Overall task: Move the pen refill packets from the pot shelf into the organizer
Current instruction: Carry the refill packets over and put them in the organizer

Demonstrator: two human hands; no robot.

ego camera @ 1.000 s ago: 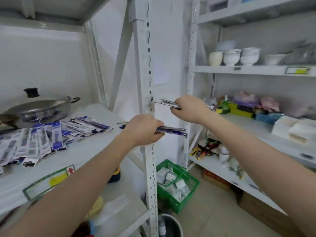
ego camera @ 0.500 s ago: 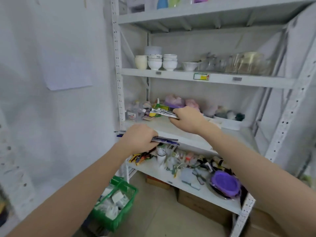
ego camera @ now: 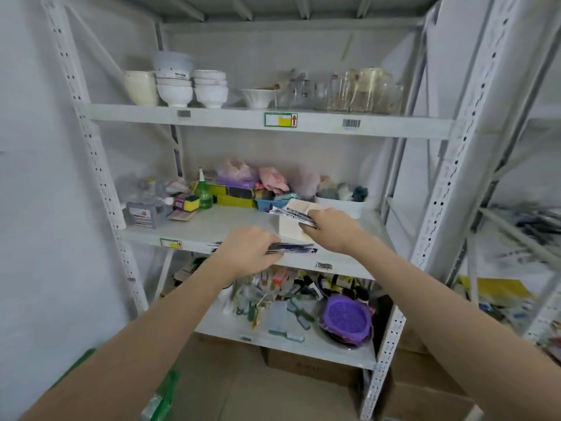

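Note:
My left hand (ego camera: pixel 247 252) is closed around a flat bundle of pen refill packets (ego camera: pixel 293 247), held level in front of the middle shelf's edge. My right hand (ego camera: pixel 331 227) grips a second bundle of pen refill packets (ego camera: pixel 288 213), white with dark print, whose ends stick out to the left. That bundle hovers right over a cream box-shaped organizer (ego camera: pixel 290 229) standing on the middle shelf (ego camera: pixel 212 229). My right hand hides most of the organizer's top. The pot shelf is out of view.
White bowls (ego camera: pixel 176 86) and glass jars (ego camera: pixel 358 89) fill the upper shelf. Sponges, a green bottle (ego camera: pixel 203 192) and bags crowd the back of the middle shelf. The lower shelf holds brushes and a purple lid (ego camera: pixel 346 317). Cardboard boxes sit on the floor.
My view has swung right, away from the pot shelf, to the second rack. Both hands carried their packets along, and my right hand now sits lower, over the organizer.

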